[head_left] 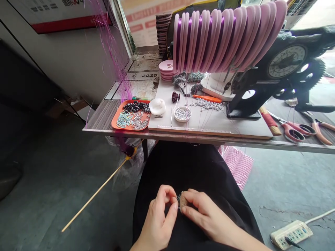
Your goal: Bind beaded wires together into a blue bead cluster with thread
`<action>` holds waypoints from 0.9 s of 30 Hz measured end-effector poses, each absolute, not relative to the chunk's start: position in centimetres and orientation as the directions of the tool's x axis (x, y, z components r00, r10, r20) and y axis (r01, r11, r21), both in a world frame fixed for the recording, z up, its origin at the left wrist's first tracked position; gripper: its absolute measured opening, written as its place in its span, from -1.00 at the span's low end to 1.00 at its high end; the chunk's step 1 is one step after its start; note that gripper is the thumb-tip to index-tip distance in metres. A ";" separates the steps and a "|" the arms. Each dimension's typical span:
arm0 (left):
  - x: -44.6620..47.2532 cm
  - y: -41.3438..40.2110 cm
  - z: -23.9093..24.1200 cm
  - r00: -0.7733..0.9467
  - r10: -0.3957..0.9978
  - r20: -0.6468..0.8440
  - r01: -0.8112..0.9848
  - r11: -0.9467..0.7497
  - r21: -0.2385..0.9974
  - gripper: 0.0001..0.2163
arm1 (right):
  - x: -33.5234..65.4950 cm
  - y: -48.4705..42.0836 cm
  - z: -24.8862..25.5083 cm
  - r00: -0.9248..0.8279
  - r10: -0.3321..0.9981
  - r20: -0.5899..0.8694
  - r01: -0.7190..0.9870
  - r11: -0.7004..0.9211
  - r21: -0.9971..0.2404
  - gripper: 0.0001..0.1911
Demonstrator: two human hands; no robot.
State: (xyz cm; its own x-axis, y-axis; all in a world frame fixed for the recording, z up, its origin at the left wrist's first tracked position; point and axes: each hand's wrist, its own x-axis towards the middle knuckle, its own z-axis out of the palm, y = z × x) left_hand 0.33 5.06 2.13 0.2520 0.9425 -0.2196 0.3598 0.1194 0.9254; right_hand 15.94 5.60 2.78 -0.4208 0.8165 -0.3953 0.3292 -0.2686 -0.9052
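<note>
Above the black cloth (167, 167) over my lap, both hands work close together. My right hand (202, 212) grips a small tan, cork-like piece (184, 200) between thumb and fingers. Thin dark-green bristly bits (179, 197) poke out at its left side. My left hand (162, 216) is closed in a pinch just beside that piece. Whatever lies between its fingertips is too small to name. On the table ahead are a small dish of silvery beads (182, 114) and an orange tray (114, 120) holding black, silver and pale blue-green beads.
A black machine (251, 99) with pink spools (209, 38) stands on the white board (209, 129). An orange-handled tool (208, 98), scissors (294, 132) and pliers (320, 130) lie about. Purple threads (117, 69) hang left, above a wooden stick (94, 195). A power strip (291, 235) sits on the floor.
</note>
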 end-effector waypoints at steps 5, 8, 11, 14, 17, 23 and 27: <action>0.6 5.0 2.2 0.249 0.947 -0.203 0.364 0.102 0.926 -0.96 | 15.8 5.5 2.6 -0.413 0.835 -0.364 0.331 -0.235 -0.914 -0.77; 0.7 5.0 2.3 0.217 0.955 -0.204 0.388 0.108 0.915 -0.95 | 15.8 5.6 2.7 -0.385 0.836 -0.391 0.355 -0.258 -0.899 -0.78; 0.5 5.1 2.3 0.167 0.964 -0.208 0.425 0.120 0.897 -0.96 | 16.0 5.7 2.8 -0.381 0.841 -0.384 0.377 -0.237 -0.895 -0.85; 0.1 5.1 2.1 0.160 0.966 -0.205 0.448 0.114 0.887 -0.96 | 16.1 5.7 2.7 -0.378 0.852 -0.362 0.373 -0.217 -0.902 -0.87; -0.2 5.3 1.8 0.246 0.948 -0.201 0.455 0.070 0.888 -0.94 | 16.0 5.6 2.4 -0.359 0.860 -0.363 0.377 -0.222 -0.899 -0.84; 0.1 5.8 2.1 0.315 0.939 -0.138 0.495 -0.039 0.868 -0.91 | 15.8 5.7 2.1 -0.326 0.888 -0.324 0.374 -0.194 -0.907 -0.84; 0.5 6.5 2.7 0.289 0.947 -0.140 0.523 -0.034 0.851 -0.90 | 15.9 6.2 2.2 -0.315 0.897 -0.310 0.379 -0.181 -0.908 -0.84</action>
State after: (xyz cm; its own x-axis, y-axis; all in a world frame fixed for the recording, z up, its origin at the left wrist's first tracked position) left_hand 0.46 6.54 2.74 0.2893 0.9470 -0.1397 0.5235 -0.0343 0.8513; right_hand 15.89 6.24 2.19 -0.3148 0.8971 -0.3101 0.3788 -0.1808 -0.9076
